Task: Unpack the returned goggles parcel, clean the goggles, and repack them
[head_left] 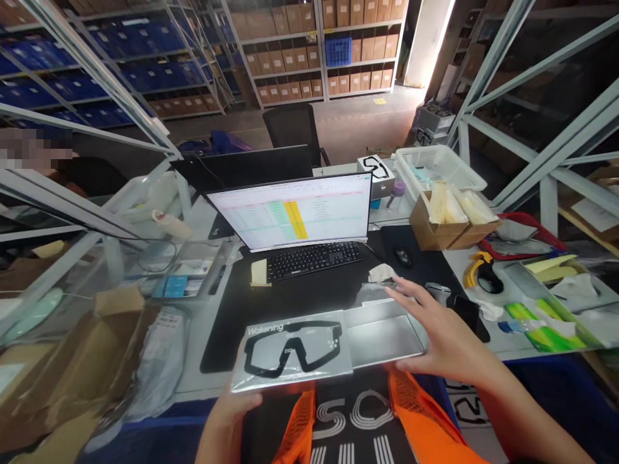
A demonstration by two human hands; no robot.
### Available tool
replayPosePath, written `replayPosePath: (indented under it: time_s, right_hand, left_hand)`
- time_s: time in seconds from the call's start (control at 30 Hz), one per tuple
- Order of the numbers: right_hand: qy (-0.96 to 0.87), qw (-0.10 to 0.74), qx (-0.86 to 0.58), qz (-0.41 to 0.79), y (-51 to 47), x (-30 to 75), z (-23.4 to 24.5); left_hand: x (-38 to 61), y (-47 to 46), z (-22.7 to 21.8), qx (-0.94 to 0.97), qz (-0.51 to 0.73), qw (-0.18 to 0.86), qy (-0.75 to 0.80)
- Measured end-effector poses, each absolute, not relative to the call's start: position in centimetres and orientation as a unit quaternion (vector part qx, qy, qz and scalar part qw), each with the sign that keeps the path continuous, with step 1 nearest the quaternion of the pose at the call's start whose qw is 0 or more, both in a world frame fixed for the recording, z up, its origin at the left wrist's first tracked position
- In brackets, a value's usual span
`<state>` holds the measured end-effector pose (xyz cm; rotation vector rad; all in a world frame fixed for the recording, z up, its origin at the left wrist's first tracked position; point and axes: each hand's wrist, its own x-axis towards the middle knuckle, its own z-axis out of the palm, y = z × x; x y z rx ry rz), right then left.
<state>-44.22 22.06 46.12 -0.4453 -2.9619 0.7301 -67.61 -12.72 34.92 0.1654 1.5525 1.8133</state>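
My left hand (232,407) grips the left end of a box sleeve (309,374), its thumb along the lower edge. The sleeve is silver-grey, printed with "Wakening" and a black-framed pair of sports glasses. A silver box tray (384,340) sticks out of the sleeve's right end, and only bare silver walls show in its exposed part. Around the tray's right end, my right hand (435,325) has its thumb below and its fingers above. Beyond those fingers lies a clear plastic bag (372,293) with a crumpled white piece (382,273). The sleeve and tray are held above the desk's front edge.
A monitor (300,212), keyboard (314,260) and mouse (402,256) stand ahead on a black desk mat (227,328). On the right are brown cartons (428,235), a white basket (442,161) and a yellow tape dispenser (481,270). An open cardboard box (101,348) sits left.
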Motion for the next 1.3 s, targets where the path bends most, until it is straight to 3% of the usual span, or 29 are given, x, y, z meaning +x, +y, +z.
replayPosePath:
  time_s: [0.1,0.3,0.4,0.5,0.6,0.87,1.13,1.3]
  right_hand:
    - [-0.949,0.087,-0.178,0.246,21.5,-44.7,46.1]
    - [-0.932,0.111,-0.197,0.283,20.6,-45.4,45.3]
    - [-0.853,0.232,-0.275,0.379,20.5,-45.6,44.2]
    - [-0.667,0.344,-0.345,0.564,22.2,-45.4,43.2]
    - [-0.562,0.267,-0.319,0.715,25.3,-44.8,42.7]
    - [-0.665,0.158,-0.258,0.682,27.4,-44.1,40.7]
    - [-0.679,0.204,-0.266,0.653,21.0,-46.3,40.4]
    - [-0.744,0.222,-0.19,0.601,20.0,-46.7,39.4]
  left_hand:
    - [-67.9,-13.1,34.0,0.06,0.659,0.38,0.647]
    - [-67.7,-11.5,33.5,0.056,0.645,0.423,0.633]
    - [-67.5,-10.5,33.3,0.047,0.657,0.427,0.619]
    - [-67.5,-9.3,33.1,0.043,0.681,0.413,0.603]
    - [-67.5,-8.0,33.0,0.04,0.706,0.392,0.588]
    - [-66.7,-5.2,34.2,0.042,0.705,0.403,0.582]
    - [-64.6,-3.0,35.7,0.079,0.663,0.452,0.591]
    - [-64.1,-1.4,36.4,0.113,0.664,0.456,0.582]
